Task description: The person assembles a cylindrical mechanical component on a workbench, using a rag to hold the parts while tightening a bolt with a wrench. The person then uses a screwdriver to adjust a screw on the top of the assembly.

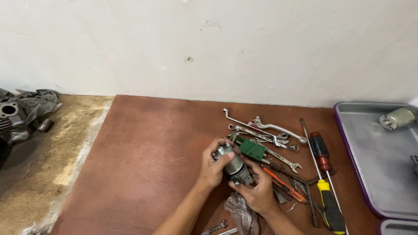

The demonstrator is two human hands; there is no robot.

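Observation:
My left hand (212, 167) and my right hand (260, 191) both hold a small grey metal cylinder, a motor-like part (234, 164), above the brown board (143, 165). The left hand wraps its upper end, and the right hand grips its lower end from below. A dirty grey rag (241, 212) lies just under the hands.
Wrenches (261, 135), a green tool (251, 150), an orange utility knife (285, 186), a red-handled screwdriver (321, 152) and a yellow-black screwdriver (331, 209) lie to the right. A metal tray (374, 174) holds a small cylinder part (396, 118). A dark engine part (15, 117) sits far left.

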